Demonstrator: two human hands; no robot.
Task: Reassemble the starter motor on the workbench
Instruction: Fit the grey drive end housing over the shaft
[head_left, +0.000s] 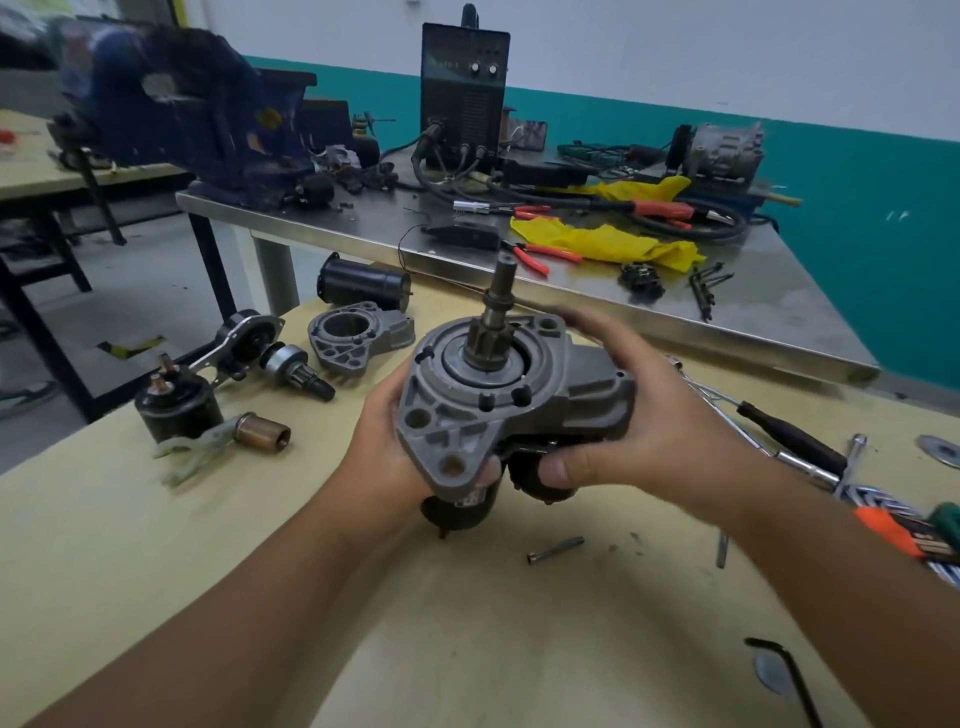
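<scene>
I hold a starter motor (483, 410) upright above the yellow workbench (467, 623), its grey nose housing facing me and the pinion shaft (501, 306) sticking up. My left hand (387, 441) grips its left side from below. My right hand (644, 410) wraps round the right side, thumb under the housing. The black body hangs below, mostly hidden. To the left lie a second grey nose housing (358, 335), a drive gear assembly (270, 356), a black solenoid (176, 410), a fork lever with a copper plunger (228, 441) and a black motor casing (363, 283).
A small socket (555, 550) lies on the bench near me, an Allen key (784, 670) at the lower right, and a ratchet with screwdrivers (795, 441) on the right. Behind stands a steel table (675, 306) with pliers, yellow cloth, a welder (464, 93) and a blue vise (192, 114).
</scene>
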